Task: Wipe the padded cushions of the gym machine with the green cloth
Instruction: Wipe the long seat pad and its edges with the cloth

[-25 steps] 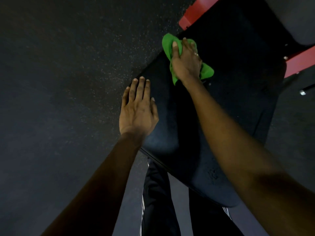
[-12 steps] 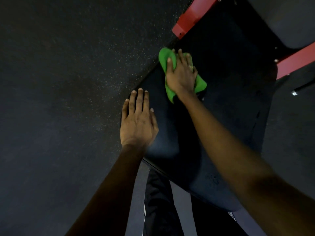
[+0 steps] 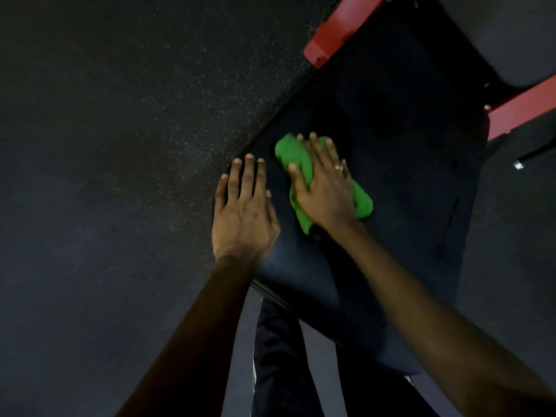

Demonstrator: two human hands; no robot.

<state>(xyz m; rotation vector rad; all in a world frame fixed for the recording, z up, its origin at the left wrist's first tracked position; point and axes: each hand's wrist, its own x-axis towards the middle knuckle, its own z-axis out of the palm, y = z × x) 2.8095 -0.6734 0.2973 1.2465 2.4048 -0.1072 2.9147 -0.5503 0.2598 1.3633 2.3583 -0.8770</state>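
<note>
Cloth: green cloth bunched on padded cushion, mid-pad, toward its left edge
Right hand: fingers spread flat, pressing cloth down
Left hand: flat, fingers straight, braced at cushion's left edge, just beside cloth
Change: cloth drawn back from far end by red frame toward the body; far strip likely covered
Room: left edge close, floor beyond; open pad lies right and nearer

Cloth bright green; cushion black; frame red; floor dark grey, pale-speckled.
</note>
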